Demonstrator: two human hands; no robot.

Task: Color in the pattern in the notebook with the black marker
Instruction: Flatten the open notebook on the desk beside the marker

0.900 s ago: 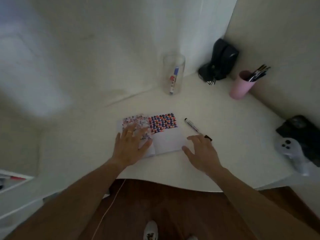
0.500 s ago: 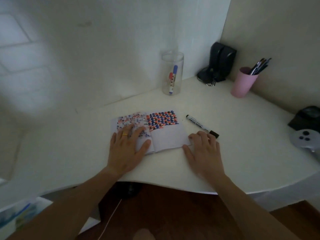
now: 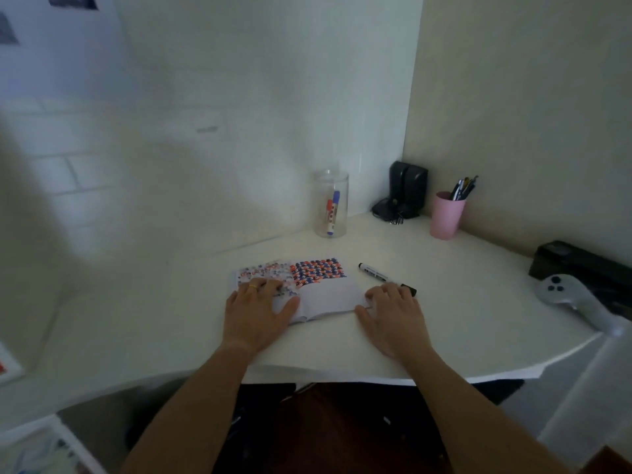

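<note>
A small open notebook (image 3: 328, 292) lies on the white desk (image 3: 461, 302). Its right page carries a red, blue and black pattern across the top; the left page has a paler coloured pattern. My left hand (image 3: 256, 313) lies flat on the left page, fingers spread, a gold ring on one finger. My right hand (image 3: 393, 316) rests flat on the desk at the notebook's right edge, holding nothing. The black marker (image 3: 379, 277) lies capped on the desk just beyond my right fingertips, which touch or cover its near end.
A clear jar (image 3: 331, 203) with a red and a blue marker stands at the back. A black device (image 3: 405, 196) and a pink cup of pens (image 3: 446, 215) sit in the corner. A white controller (image 3: 574, 297) and a black box (image 3: 581, 261) lie at the right.
The camera has tilted up and drawn back. My right hand has slid forward and settled flat beside the notebook, near the marker's end. My left hand stays on the left page.
</note>
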